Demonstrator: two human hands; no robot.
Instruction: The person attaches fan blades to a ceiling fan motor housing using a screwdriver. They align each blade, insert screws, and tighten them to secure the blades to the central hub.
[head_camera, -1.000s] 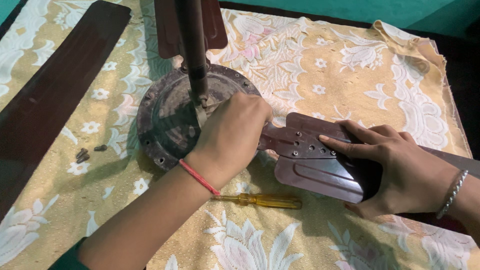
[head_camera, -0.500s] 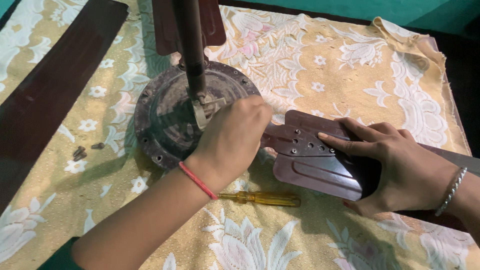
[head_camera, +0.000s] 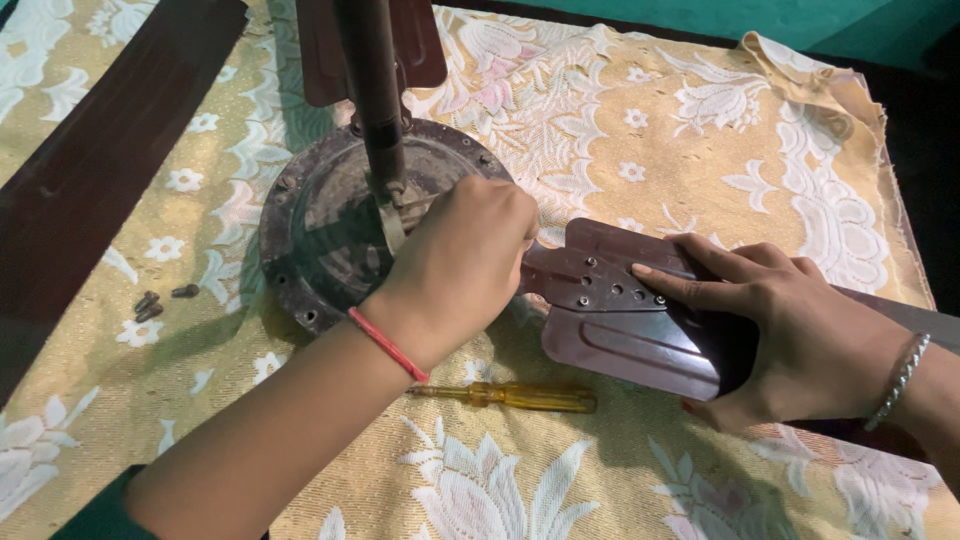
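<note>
- The left hand (head_camera: 462, 262) is curling into a loose fist at the edge of the round fan motor housing (head_camera: 320, 240), fingers tucked under where the blade bracket meets the rim; what they are pinching there is hidden, I cannot tell.
- The right hand (head_camera: 790, 335) is lying flat and spread over the brown fan blade (head_camera: 620, 340), index finger stretched toward nine o'clock, tip resting beside the screw holes (head_camera: 610, 290) in the bracket.
- The blade itself is sitting at three o'clock from the housing, its narrow bracket end touching the rim, its long end running off past the right wrist.
- Handling, as I judge it: the blade looks like thin pressed metal, stiff but light and smooth, likely to pivot or slide on the cloth, so pressing down near the bracket as the right hand is doing looks like the sound grip.
- The housing looks heavy and steady, with its dark downrod (head_camera: 372, 90) rising from the centre toward twelve o'clock.
- A yellow-handled screwdriver (head_camera: 505, 397) is lying at six o'clock from the left hand, untouched.
- A few loose screws (head_camera: 160, 298) are resting at nine o'clock from the housing, small and easy to lose in the lace tablecloth (head_camera: 650, 130).
- A second blade (head_camera: 100, 170) is lying at ten o'clock, well apart.
</note>
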